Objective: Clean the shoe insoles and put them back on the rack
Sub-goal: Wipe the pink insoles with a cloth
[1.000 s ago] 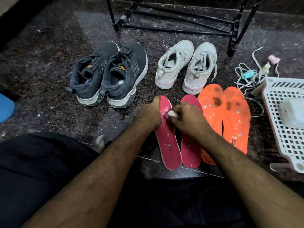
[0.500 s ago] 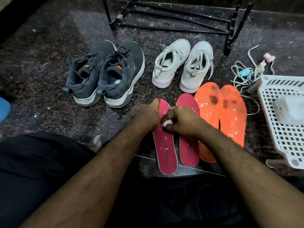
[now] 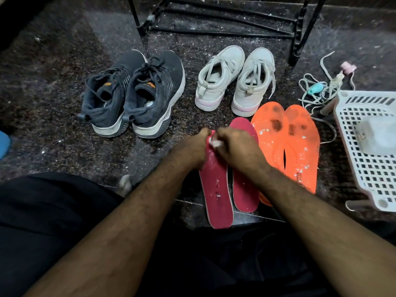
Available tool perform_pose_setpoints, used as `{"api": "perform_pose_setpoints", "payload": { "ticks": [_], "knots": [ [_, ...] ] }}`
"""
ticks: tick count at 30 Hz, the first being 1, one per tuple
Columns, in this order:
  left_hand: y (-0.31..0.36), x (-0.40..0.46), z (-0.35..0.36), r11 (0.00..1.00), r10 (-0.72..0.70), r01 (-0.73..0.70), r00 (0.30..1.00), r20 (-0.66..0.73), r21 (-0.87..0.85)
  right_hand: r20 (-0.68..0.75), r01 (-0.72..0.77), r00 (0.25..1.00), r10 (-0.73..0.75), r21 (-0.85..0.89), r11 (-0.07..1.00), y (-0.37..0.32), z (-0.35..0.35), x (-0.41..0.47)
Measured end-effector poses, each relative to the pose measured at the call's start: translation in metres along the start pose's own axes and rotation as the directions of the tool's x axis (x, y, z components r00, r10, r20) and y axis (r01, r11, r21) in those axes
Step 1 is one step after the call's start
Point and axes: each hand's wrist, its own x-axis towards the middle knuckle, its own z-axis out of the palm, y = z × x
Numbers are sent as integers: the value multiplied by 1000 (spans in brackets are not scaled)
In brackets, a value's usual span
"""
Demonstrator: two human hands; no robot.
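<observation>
Nearest the person, dark clothing fills the lower view and both forearms reach forward to the left red insole [image 3: 216, 189], the landmark here, which lies flat on the speckled floor [image 3: 53, 125]. The left hand [image 3: 190, 150] curls over the insole's left edge near the toe and pins it, while the right hand [image 3: 237, 148] is clenched around a small white wad [image 3: 215, 143] pressed to the toe end. Compared with a second ago the wad sits slightly nearer the left edge of the toe, so the scrubbing is working across that patch; white flecks remain farther down the insole, so I judge this one only partly clean. Just right of it lies the second red insole [image 3: 244, 185], and beyond that, overlapping its edge, two orange insoles [image 3: 287, 146] with dark stains and white specks, seemingly untouched. Far right of it stands a white plastic basket [image 3: 372, 168]. Behind the landmark sit white sneakers [image 3: 233, 80], with dark sneakers [image 3: 132, 93] behind and to its left. Farthest back stands the black rack [image 3: 214, 20], where nothing has yet been returned.
</observation>
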Motion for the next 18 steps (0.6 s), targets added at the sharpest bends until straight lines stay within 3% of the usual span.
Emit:
{"api": "perform_pose_setpoints", "payload": {
  "ticks": [2,4,6,8,9,12,14,15,17,18],
  "knots": [
    [-1,0,1,998,-12,12,1000,-6,55,219,94,971,-91,-4,996,-8,-4,-1],
    [-3,2,3,997,-24,24,1000,0,70,350,86,932,-98,50,995,-8,-13,1],
    [-3,2,2,998,-13,13,1000,1,62,223,43,974,-51,42,998,-3,-16,5],
    [-2,2,1,997,-20,18,1000,17,78,14,12,1000,-10,-134,991,0,-14,6],
    [-3,3,1,996,-23,22,1000,19,87,35,26,999,-20,-165,986,-3,-13,5],
    [-4,5,4,994,-31,30,999,5,105,418,97,904,-88,1,995,-18,-17,-3],
    [-6,5,6,994,-33,32,999,3,100,516,80,851,-101,64,995,-18,-22,-5],
    [-6,5,6,996,-27,26,1000,9,85,463,65,882,-89,67,996,-15,-20,-3],
    [-6,6,6,999,-22,22,1000,8,31,176,38,984,-35,-19,999,-6,-16,3],
    [-5,5,4,1000,-20,20,1000,-2,8,41,10,999,-8,-50,999,-1,-13,6]
  ]
}}
